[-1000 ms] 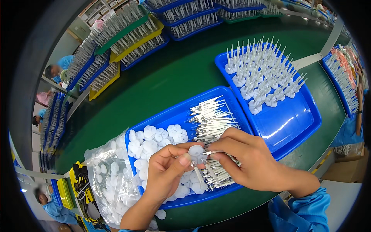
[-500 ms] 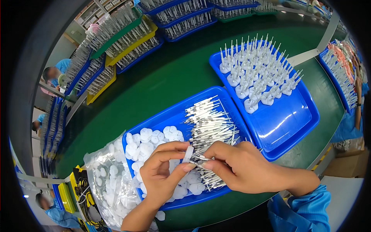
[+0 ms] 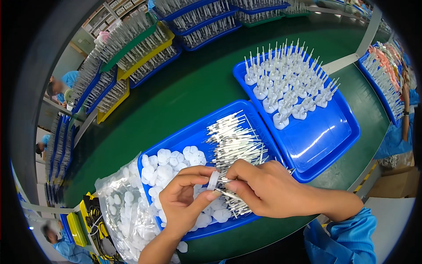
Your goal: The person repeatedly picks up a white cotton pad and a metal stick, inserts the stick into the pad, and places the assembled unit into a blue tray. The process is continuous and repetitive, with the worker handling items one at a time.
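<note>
Between the thumb and fingers of my left hand (image 3: 181, 198) a white plastic disc (image 3: 213, 180) is held almost edge-on. My right hand (image 3: 277, 189) pinches thin metal-and-white rods (image 3: 227, 193), their ends against or close beside the disc; whether any has entered it is hard to make out. Both hands are above a blue tray (image 3: 200, 234). Its left part holds a heap of white discs (image 3: 163, 169), and its right part a pile of thin white rods (image 3: 237, 143).
A second blue tray (image 3: 323, 147) adjoins at the right, with rows of upright rods on white bases (image 3: 288, 83). Left of my hands lies a clear bag of discs (image 3: 127, 211). Stacked trays of rods (image 3: 206, 33) line the far side. Other people work at the edges.
The disc has turned a little in my left hand. My right fingertips have shifted slightly left against the disc, with the rods at a different angle. The whole view has shifted slightly.
</note>
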The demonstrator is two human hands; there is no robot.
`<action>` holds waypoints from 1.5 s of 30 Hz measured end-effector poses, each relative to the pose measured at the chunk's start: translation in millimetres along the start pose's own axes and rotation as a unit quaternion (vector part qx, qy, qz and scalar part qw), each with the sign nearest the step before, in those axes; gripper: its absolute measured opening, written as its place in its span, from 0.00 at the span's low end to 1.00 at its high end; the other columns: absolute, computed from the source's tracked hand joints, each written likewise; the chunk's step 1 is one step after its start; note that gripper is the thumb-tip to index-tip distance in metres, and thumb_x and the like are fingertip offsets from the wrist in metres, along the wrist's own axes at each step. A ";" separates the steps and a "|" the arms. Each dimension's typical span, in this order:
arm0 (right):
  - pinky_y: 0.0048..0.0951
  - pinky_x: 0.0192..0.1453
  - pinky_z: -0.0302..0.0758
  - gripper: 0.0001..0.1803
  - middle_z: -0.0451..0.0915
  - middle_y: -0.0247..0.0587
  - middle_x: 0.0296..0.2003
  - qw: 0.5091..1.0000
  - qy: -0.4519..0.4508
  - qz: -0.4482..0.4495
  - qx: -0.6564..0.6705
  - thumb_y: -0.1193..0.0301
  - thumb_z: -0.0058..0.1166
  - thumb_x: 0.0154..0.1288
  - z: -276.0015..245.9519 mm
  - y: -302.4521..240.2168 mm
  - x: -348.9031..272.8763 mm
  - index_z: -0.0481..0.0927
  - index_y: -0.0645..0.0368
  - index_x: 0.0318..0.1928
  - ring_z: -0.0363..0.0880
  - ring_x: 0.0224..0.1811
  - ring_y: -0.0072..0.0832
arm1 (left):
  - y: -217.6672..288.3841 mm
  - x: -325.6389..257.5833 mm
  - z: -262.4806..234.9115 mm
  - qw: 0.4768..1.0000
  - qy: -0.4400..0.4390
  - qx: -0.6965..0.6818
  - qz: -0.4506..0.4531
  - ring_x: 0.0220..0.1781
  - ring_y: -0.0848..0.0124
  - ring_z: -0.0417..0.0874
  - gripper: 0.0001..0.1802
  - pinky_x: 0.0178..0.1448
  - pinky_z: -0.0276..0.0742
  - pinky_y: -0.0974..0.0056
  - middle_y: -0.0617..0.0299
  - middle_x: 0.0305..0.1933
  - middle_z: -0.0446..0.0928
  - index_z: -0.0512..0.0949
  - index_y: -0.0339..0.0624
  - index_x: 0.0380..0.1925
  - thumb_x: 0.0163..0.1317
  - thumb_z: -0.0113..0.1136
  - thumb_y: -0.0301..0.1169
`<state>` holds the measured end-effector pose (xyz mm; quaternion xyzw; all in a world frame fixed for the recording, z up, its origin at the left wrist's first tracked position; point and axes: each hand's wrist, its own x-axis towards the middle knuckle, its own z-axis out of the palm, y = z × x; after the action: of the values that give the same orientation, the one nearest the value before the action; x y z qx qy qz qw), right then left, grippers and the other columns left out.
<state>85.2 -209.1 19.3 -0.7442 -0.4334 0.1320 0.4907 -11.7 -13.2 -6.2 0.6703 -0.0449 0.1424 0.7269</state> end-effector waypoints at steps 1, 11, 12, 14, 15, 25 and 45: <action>0.49 0.20 0.68 0.08 0.74 0.51 0.14 1.000 0.004 -0.001 0.004 0.71 0.53 0.70 0.3 -0.2 -0.1 0.72 0.63 0.41 0.77 0.17 0.51 | 1.2 1.0 1.2 1.000 -0.003 -0.007 -0.004 0.60 0.57 0.80 0.17 0.66 0.74 0.52 0.45 0.55 0.78 0.79 0.31 0.45 0.54 0.66 0.11; 0.51 0.24 0.68 0.09 0.75 0.50 0.15 0.990 -0.063 0.021 0.121 0.69 0.50 0.73 -6.4 2.4 1.3 0.69 0.62 0.41 0.77 0.20 0.54 | 3.5 1.2 -6.9 0.996 -0.039 -0.068 -0.041 0.57 0.58 0.80 0.13 0.64 0.74 0.53 0.43 0.53 0.79 0.81 0.29 0.43 0.58 0.63 0.11; 0.50 0.24 0.69 0.09 0.75 0.50 0.16 0.994 -0.061 0.023 0.084 0.69 0.50 0.72 -6.9 1.1 0.9 0.69 0.62 0.41 0.78 0.20 0.53 | 4.5 0.9 -6.7 0.995 -0.040 -0.075 -0.045 0.57 0.58 0.80 0.13 0.64 0.74 0.53 0.43 0.52 0.80 0.82 0.29 0.43 0.58 0.62 0.11; 0.48 0.22 0.69 0.09 0.76 0.50 0.16 0.998 -0.057 0.027 0.012 0.70 0.51 0.72 -7.4 -3.3 -1.0 0.69 0.63 0.40 0.79 0.20 0.50 | 5.1 0.9 -5.5 0.995 -0.044 -0.071 -0.055 0.57 0.58 0.80 0.13 0.64 0.74 0.52 0.43 0.50 0.81 0.82 0.29 0.43 0.57 0.62 0.11; 0.46 0.21 0.70 0.09 0.76 0.50 0.16 0.998 -0.046 0.011 -0.032 0.70 0.52 0.71 -6.0 -4.0 -2.3 0.69 0.63 0.40 0.79 0.19 0.49 | 5.0 0.6 -4.8 0.995 -0.045 -0.070 -0.060 0.57 0.57 0.80 0.13 0.64 0.73 0.52 0.43 0.49 0.82 0.83 0.29 0.43 0.57 0.62 0.11; 0.40 0.20 0.70 0.08 0.77 0.46 0.18 0.990 0.028 -0.057 -0.125 0.75 0.58 0.65 10.7 0.6 -9.1 0.72 0.61 0.42 0.78 0.18 0.44 | 1.7 -5.3 -1.4 0.999 -0.027 0.004 -0.046 0.58 0.60 0.81 0.16 0.67 0.71 0.54 0.46 0.51 0.83 0.83 0.29 0.45 0.54 0.68 0.13; 0.39 0.38 0.76 0.05 0.72 0.43 0.37 0.981 0.134 -0.142 0.023 0.77 0.58 0.63 18.7 -0.4 -1.1 0.77 0.62 0.39 0.78 0.35 0.41 | 15.3 2.1 0.6 0.877 -0.047 0.380 0.289 0.55 0.45 0.80 0.15 0.55 0.76 0.50 0.38 0.58 0.75 0.80 0.30 0.43 0.54 0.69 0.22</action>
<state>72.6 -198.3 10.4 -0.6748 -0.4619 -0.0296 0.5749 -13.8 -12.5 9.1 0.8584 -0.2132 0.3201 0.3396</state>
